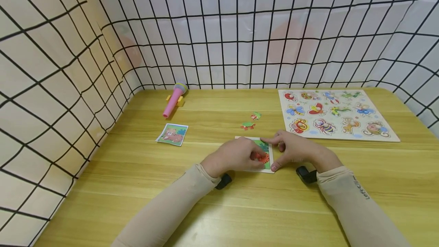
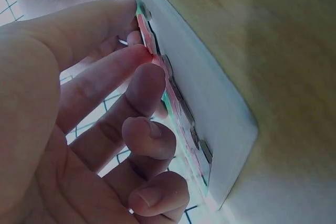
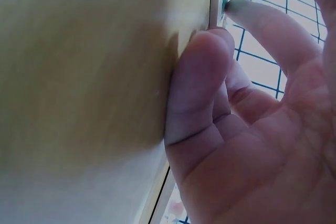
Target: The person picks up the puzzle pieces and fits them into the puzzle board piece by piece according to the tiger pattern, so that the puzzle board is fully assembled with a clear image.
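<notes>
A small jigsaw tray (image 1: pixel 271 156) with a pale rim and a green picture lies on the table between the hands. My left hand (image 1: pixel 236 154) reaches over it from the left, thumb and index fingertips at a red-orange jigsaw piece (image 2: pixel 146 31) in the tray; its other fingers curl loosely. From the other side, my right hand (image 1: pixel 296 149) holds the tray, index fingertip at the far right corner and thumb at the near right corner. Much of the picture is hidden under the left hand. Beyond the tray lie two loose green-and-red jigsaw pieces (image 1: pixel 248 125).
At the right back lies a large peg puzzle board (image 1: pixel 339 132) with colourful insects. A pink toy microphone (image 1: pixel 175 100) rests against yellow blocks (image 1: pixel 180 101) at the left back, with an animal picture card (image 1: pixel 173 134) nearer. Black netting (image 1: pixel 236 29) surrounds the wooden table.
</notes>
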{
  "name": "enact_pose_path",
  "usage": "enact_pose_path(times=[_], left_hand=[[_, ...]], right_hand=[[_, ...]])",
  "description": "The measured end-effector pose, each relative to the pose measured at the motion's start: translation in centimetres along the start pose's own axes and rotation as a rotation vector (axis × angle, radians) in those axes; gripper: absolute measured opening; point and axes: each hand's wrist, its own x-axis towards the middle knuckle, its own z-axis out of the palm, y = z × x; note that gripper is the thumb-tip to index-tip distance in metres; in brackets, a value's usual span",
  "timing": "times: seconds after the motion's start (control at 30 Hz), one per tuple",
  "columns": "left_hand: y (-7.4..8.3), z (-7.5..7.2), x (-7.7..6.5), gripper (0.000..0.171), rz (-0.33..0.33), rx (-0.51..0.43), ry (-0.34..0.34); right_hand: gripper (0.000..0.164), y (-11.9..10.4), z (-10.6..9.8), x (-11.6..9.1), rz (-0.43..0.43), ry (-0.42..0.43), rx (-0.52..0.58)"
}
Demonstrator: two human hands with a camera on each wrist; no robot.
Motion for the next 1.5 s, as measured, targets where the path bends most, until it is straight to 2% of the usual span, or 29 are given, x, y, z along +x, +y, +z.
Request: enact_pose_path(times=[0.23, 0.37, 0.67, 0.83, 1.0, 1.2, 1.5], left_hand=[[0.6, -0.1, -0.1, 0.012, -0.005, 0.121, 0.011], [0.7, -0.1, -0.1, 0.009, -0.016, 0.135, 0.027], [0.3, 0.1, -0.2, 0.013, -0.063, -0.007, 0.009], [0.1, 0.0, -0.2, 0.011, -0.076, -0.032, 0.005], [-0.4, -0.8, -0.3, 0.006, -0.138, -0.064, -0.003], [-1.9, -1.8, -0.6, 0.008, -0.224, -0.191, 0.081], [-5.1, -1.7, -0.5, 0.024, -0.351, -0.332, 0.221]], right_hand=[[0.092, 0.0, 0.0, 0.0, -0.006, 0.01, 0.003], [0.091, 0.0, 0.0, 0.0, -0.014, 0.015, 0.002], [0.089, -0.3, -0.1, 0.4, -0.019, 0.005, -0.052], [0.083, -0.5, -0.1, 0.3, -0.038, -0.003, -0.029], [0.08, -0.6, -0.2, 0.2, -0.052, -0.012, -0.02], [0.069, -0.6, -0.1, 0.5, -0.023, -0.011, -0.021], [0.067, -0.4, 0.2, 0.9, 0.008, 0.012, -0.014]])
